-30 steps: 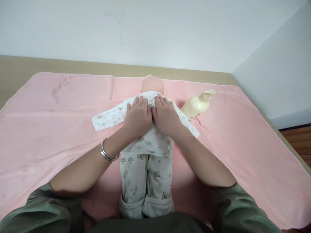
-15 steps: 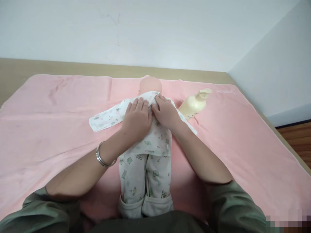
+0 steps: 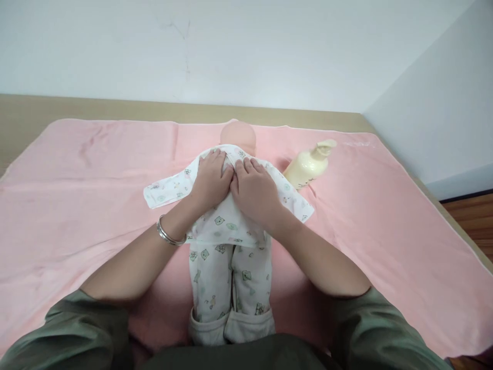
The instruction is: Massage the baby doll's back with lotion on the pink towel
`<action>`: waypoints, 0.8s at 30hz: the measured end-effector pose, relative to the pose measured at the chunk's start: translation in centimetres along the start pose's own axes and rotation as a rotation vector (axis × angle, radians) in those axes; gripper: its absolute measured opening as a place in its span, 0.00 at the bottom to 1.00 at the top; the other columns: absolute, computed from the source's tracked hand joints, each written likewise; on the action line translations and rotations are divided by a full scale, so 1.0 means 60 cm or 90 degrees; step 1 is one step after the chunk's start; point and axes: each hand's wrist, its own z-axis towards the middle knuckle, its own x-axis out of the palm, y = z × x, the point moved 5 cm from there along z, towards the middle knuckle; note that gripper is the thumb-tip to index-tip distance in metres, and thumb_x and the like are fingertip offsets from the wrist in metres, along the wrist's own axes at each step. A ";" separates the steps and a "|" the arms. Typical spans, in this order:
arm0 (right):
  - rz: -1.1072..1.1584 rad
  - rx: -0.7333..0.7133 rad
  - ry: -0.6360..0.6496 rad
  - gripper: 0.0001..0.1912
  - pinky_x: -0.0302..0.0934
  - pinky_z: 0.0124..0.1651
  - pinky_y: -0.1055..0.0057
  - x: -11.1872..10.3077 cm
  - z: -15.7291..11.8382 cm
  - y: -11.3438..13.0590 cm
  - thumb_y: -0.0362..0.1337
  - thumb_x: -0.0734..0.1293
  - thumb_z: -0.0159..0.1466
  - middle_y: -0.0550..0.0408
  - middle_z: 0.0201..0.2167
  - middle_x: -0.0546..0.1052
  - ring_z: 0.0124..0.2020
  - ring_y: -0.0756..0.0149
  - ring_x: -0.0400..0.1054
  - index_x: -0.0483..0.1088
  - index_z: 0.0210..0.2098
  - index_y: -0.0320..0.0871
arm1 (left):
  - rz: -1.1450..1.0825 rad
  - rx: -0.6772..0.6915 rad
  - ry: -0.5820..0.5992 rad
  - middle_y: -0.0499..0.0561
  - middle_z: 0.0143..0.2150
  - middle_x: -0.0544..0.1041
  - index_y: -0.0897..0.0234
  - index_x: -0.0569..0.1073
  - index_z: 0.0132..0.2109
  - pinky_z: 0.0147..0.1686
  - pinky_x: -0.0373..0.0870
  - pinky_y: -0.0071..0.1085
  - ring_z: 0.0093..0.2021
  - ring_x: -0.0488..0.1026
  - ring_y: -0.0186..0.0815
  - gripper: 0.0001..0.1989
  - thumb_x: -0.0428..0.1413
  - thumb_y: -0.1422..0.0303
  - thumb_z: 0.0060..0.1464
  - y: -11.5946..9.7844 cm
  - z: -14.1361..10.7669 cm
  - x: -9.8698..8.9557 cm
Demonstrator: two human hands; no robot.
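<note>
A bald baby doll (image 3: pixel 238 134) lies on a pink sheet, its head pointing away from me. It wears a white printed top (image 3: pixel 219 226) and matching trousers (image 3: pixel 211 282) with cuffed ends. The top's sleeves spread out to both sides. My left hand (image 3: pixel 211 177) rests flat on the upper left of the top, close to the neckline. Beside it, my right hand (image 3: pixel 254 190) lies flat on the upper right of the top, fingers stretched out. The two thumbs meet or nearly meet in the middle. Neither hand grips anything.
A pale yellow pump bottle (image 3: pixel 308 165) lies tilted on the pink sheet (image 3: pixel 96 216), just right of the doll's right-hand sleeve. Behind the sheet runs a wooden surface edge (image 3: pixel 127 109), with a white wall (image 3: pixel 246 56) beyond it.
My left hand has slid a little up and left towards the neckline. My right hand has shifted slightly down and left, flattening on the top. The top's cloth looks more spread out.
</note>
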 end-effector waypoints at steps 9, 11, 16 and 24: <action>0.071 0.065 0.040 0.32 0.43 0.78 0.50 0.016 0.043 -0.058 0.38 0.52 0.75 0.34 0.72 0.55 0.76 0.46 0.48 0.55 0.71 0.23 | 0.088 0.058 -0.005 0.70 0.73 0.61 0.82 0.63 0.68 0.75 0.49 0.56 0.76 0.54 0.54 0.29 0.39 0.70 0.67 -0.066 -0.059 0.006; 0.058 0.058 0.030 0.31 0.44 0.77 0.49 0.017 0.040 -0.055 0.38 0.51 0.75 0.34 0.72 0.56 0.75 0.47 0.48 0.55 0.71 0.23 | 0.075 0.053 0.004 0.70 0.73 0.60 0.82 0.63 0.69 0.75 0.49 0.57 0.76 0.53 0.54 0.29 0.40 0.71 0.66 -0.066 -0.058 0.006; 0.025 0.052 0.029 0.30 0.47 0.76 0.49 0.008 0.024 -0.035 0.39 0.52 0.75 0.35 0.70 0.60 0.73 0.47 0.53 0.58 0.70 0.25 | -0.021 0.010 0.023 0.63 0.73 0.63 0.73 0.66 0.68 0.76 0.49 0.55 0.76 0.56 0.50 0.29 0.42 0.68 0.63 -0.032 -0.024 -0.002; -0.031 0.004 0.017 0.28 0.54 0.73 0.53 -0.006 0.000 -0.004 0.38 0.54 0.75 0.33 0.66 0.66 0.71 0.48 0.58 0.63 0.67 0.25 | -0.017 -0.012 -0.014 0.66 0.71 0.66 0.75 0.68 0.66 0.75 0.52 0.54 0.74 0.59 0.51 0.30 0.41 0.64 0.64 0.000 0.000 -0.005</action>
